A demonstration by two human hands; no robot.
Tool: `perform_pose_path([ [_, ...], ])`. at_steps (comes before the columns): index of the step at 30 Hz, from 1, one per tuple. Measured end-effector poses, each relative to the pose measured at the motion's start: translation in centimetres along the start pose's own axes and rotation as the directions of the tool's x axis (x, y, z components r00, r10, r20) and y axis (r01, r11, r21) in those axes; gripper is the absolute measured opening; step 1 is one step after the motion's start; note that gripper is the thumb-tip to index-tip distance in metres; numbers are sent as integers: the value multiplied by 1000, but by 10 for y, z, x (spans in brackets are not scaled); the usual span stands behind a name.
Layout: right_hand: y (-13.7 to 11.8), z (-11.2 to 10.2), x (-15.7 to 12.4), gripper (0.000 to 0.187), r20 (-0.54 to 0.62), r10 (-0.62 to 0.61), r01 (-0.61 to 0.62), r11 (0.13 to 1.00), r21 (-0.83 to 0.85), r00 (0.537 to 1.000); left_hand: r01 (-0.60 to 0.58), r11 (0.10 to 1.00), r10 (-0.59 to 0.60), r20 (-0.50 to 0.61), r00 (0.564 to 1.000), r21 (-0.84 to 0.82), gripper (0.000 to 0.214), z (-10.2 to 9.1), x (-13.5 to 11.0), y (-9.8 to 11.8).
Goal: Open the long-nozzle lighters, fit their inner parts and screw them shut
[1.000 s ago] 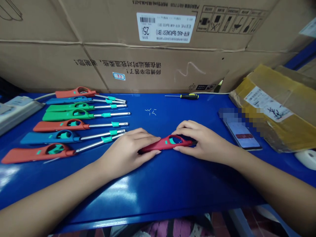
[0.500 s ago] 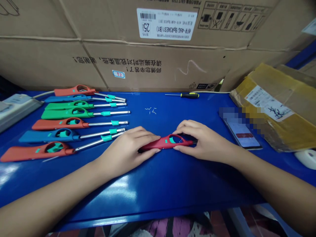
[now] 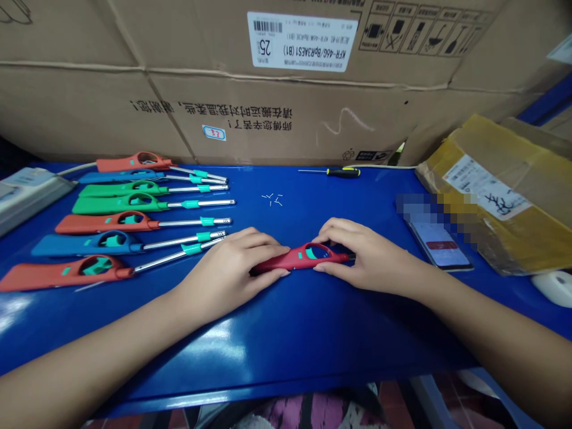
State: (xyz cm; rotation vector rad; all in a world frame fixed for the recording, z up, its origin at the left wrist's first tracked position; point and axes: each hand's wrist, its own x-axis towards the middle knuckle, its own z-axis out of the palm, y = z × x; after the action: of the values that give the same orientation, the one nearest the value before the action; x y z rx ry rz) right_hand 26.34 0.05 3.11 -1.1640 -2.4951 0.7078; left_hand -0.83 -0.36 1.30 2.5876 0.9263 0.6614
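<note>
A red long-nosed lighter [image 3: 298, 257] with a teal trigger lies crosswise on the blue table between my hands. The fingers and thumb of my left hand [image 3: 243, 262] close around its handle end. My right hand [image 3: 357, 253] grips its front end near the nozzle, most of which the palm hides. Left of my hands, several more lighters in orange, blue and green lie in a row; the nearest is an orange lighter [image 3: 40, 275] whose metal tube points toward my left hand. Tiny white pins [image 3: 272, 199] are scattered beyond my hands.
A large cardboard box [image 3: 268, 95] stands along the back edge. A yellow-and-black screwdriver [image 3: 343, 172] lies before it. On the right are a phone [image 3: 442, 247], a taped parcel [image 3: 504, 238] and a white roundish object [image 3: 556, 287]. A power strip [image 3: 31, 193] sits at far left.
Both hands keep their hold on the red lighter, with hardly any movement. The whole view has shifted very slightly.
</note>
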Motion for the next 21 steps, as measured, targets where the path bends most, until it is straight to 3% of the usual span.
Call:
perform_pose_path([
  [6, -1, 2, 0, 19, -15, 21, -20, 996, 88, 1000, 28, 1000, -28, -19, 999, 2, 28, 0, 0, 1],
  [14, -5, 0, -1, 17, -2, 76, -76, 993, 87, 997, -5, 1000, 5, -33, 999, -1, 29, 2, -1, 0],
  [21, -5, -1, -1, 16, -10, 13, -13, 999, 45, 1000, -38, 998, 39, -20, 999, 51, 27, 0, -4, 0],
])
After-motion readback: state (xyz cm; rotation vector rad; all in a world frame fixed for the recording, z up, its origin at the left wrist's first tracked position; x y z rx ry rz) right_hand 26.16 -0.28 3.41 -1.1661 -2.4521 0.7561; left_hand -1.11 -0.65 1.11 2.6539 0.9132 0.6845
